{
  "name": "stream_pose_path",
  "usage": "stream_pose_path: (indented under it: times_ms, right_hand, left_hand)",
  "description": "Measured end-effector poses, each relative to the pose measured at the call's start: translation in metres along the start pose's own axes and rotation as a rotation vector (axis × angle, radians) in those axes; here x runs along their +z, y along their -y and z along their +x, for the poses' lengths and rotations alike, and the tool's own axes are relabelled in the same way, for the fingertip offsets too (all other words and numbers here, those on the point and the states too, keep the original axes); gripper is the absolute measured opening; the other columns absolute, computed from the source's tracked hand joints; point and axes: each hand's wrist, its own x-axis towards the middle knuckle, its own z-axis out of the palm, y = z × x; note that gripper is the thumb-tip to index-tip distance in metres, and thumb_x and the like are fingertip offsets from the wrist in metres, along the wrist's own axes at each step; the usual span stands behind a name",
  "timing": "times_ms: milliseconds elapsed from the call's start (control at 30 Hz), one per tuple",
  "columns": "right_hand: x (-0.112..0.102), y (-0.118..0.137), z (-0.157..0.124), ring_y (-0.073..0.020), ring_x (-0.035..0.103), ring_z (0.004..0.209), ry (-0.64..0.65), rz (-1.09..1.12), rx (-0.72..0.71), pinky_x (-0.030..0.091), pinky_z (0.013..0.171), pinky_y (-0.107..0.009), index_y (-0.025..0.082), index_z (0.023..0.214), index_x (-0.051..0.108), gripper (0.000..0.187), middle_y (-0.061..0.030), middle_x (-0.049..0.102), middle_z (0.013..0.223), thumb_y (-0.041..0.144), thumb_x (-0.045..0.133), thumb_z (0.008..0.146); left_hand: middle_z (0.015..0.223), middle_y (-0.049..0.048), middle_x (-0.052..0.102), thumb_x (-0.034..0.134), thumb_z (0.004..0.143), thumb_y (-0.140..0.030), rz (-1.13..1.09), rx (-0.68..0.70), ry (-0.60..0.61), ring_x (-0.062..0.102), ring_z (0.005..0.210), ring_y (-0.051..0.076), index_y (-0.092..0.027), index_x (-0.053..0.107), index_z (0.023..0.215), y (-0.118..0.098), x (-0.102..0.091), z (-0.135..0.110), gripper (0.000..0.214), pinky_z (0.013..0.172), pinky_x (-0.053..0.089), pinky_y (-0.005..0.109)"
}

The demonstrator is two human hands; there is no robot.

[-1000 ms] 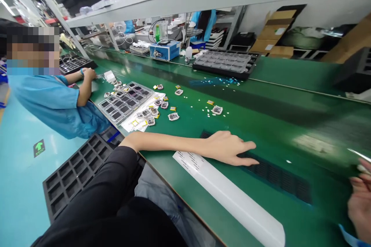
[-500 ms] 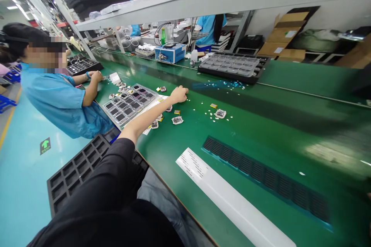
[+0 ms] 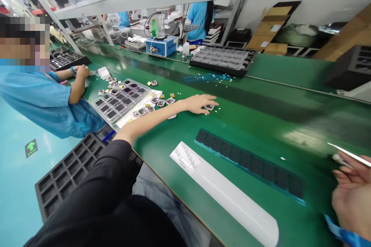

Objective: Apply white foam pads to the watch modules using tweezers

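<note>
My left hand is stretched out over the bench, palm down and fingers apart. Beneath its fingertips lies a small white-rimmed electronic module, partly covered by the hand. At the right edge my right hand, with a blue band at the wrist, is closed around slim, pointed tweezers aimed left. A small whitish bit also shows by its fingertips, too unclear to name. Left of my left hand, several similar modules and small yellow-edged pieces are scattered, some on a printed sheet.
A clear tray of dark square parts stands before a co-worker in blue at left. A black strip of parts and a white label sheet lie in front. Farther back are a blue box and a black tray.
My left hand has moved right, from beside the scattered parts to over the lone module, and its fingers have spread. My right hand with the tweezers has come into view at right.
</note>
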Motion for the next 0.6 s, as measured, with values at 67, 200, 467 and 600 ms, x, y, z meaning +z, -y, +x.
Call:
stream_pose_path:
  times_ms: [67, 200, 467, 600]
  right_hand:
    - [0.004, 0.003, -0.007, -0.0243, 0.067, 0.104, -0.006, -0.008, -0.027, 0.062, 0.084, -0.047, 0.022, 0.122, 0.066, 0.044, -0.0097, 0.070, 0.124, 0.058, 0.068, 0.096]
    - [0.009, 0.007, -0.014, -0.0246, 0.066, 0.109, -0.002, -0.007, -0.037, 0.062, 0.089, -0.048, 0.021, 0.125, 0.066, 0.044, -0.0099, 0.068, 0.126, 0.056, 0.068, 0.098]
    - [0.020, 0.013, -0.023, -0.0244, 0.066, 0.112, -0.018, -0.008, 0.019, 0.061, 0.094, -0.049, 0.019, 0.128, 0.065, 0.046, -0.0100, 0.067, 0.129, 0.054, 0.067, 0.098]
    - [0.026, 0.020, -0.031, -0.0238, 0.066, 0.113, -0.041, 0.014, 0.019, 0.060, 0.097, -0.048, 0.019, 0.130, 0.064, 0.045, -0.0100, 0.066, 0.131, 0.051, 0.067, 0.099]
  left_hand:
    - [0.138, 0.0118, 0.072, 0.060, 0.096, -0.022, -0.026, 0.018, -0.015, 0.065, 0.129, 0.025, -0.021, 0.068, 0.137, -0.002, 0.006, 0.017, 0.042, 0.109, 0.050, 0.037]
    - [0.125, 0.0170, 0.075, 0.048, 0.101, -0.022, -0.040, -0.034, -0.147, 0.067, 0.119, 0.027, -0.014, 0.065, 0.137, 0.005, 0.003, 0.016, 0.040, 0.108, 0.050, 0.040]
    - [0.128, 0.0144, 0.074, 0.052, 0.105, -0.038, -0.097, 0.056, -0.239, 0.066, 0.122, 0.023, -0.017, 0.070, 0.128, -0.001, -0.016, -0.077, 0.036, 0.111, 0.049, 0.040]
    - [0.117, 0.0146, 0.078, 0.059, 0.098, -0.033, -0.111, 0.166, -0.180, 0.071, 0.111, 0.027, -0.018, 0.075, 0.117, -0.019, 0.006, -0.110, 0.029, 0.102, 0.055, 0.044]
